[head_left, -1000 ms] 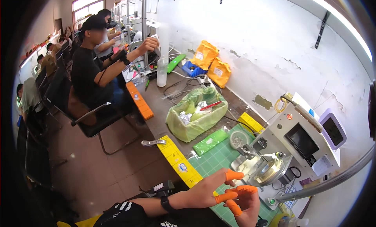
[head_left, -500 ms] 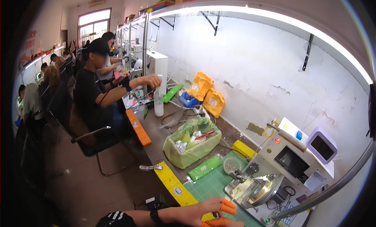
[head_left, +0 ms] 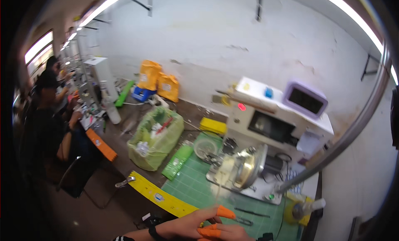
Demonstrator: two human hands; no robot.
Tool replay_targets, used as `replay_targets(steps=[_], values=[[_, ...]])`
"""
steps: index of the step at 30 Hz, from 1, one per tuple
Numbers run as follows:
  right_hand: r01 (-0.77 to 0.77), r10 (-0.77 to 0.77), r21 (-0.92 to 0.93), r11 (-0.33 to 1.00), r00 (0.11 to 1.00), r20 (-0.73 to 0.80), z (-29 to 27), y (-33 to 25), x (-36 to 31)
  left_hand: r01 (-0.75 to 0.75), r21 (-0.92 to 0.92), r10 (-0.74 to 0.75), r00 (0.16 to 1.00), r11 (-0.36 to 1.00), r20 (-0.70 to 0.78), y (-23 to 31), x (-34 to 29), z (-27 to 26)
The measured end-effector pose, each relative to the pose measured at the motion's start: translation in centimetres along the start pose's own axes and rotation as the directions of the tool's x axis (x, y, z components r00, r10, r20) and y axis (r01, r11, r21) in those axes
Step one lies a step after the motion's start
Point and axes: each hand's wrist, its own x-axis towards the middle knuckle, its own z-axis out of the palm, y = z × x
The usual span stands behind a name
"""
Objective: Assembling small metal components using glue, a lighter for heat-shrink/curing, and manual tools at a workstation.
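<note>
At the lower edge my left hand reaches in from the left, a black band on its wrist. Its stretched fingers point right, and an orange finger cot covers one fingertip. My right hand lies against it, with orange-covered fingers bent toward the left palm. Whatever may be between those fingers is hidden. Just beyond the hands, a small silver metal tool and dark tweezers lie on the green cutting mat.
Behind the mat stands a white machine with a round metal disc. A yellow strip edges the bench. Left are a bag-lined bin and a green packet. A grey pipe crosses at right; a co-worker sits far left.
The view has swung right, so the bench and co-worker appear further left. The tweezers, silver tool and a bottle at right have come into view. My hands remain together.
</note>
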Motion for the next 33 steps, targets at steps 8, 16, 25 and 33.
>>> replay_targets(steps=[8, 16, 25, 33], values=[[-0.183, 0.225, 0.167, 0.969, 0.931, -0.288, -0.1, 1.7, -6.6, 0.045, 0.055, -0.056, 0.975, 0.997, 0.217, -5.7, 4.7, 3.1], [-0.421, 0.551, 0.473, 0.774, 0.815, -0.178, -2.4, 1.5, -10.7, -0.03, 0.109, 0.016, 0.992, 0.994, 0.127, -5.8, 5.1, 2.4], [-0.449, 0.505, 0.638, 0.626, 0.856, 0.107, -2.1, 1.7, -8.9, -0.108, 0.289, 0.091, 0.993, 0.951, 0.071, -4.6, 3.1, 2.5], [-0.538, 0.449, 0.494, 0.682, 0.842, 0.298, -1.0, 2.7, -7.6, -0.003, 0.321, 0.004, 1.0, 0.947, -0.003, -4.4, 0.5, 1.6]])
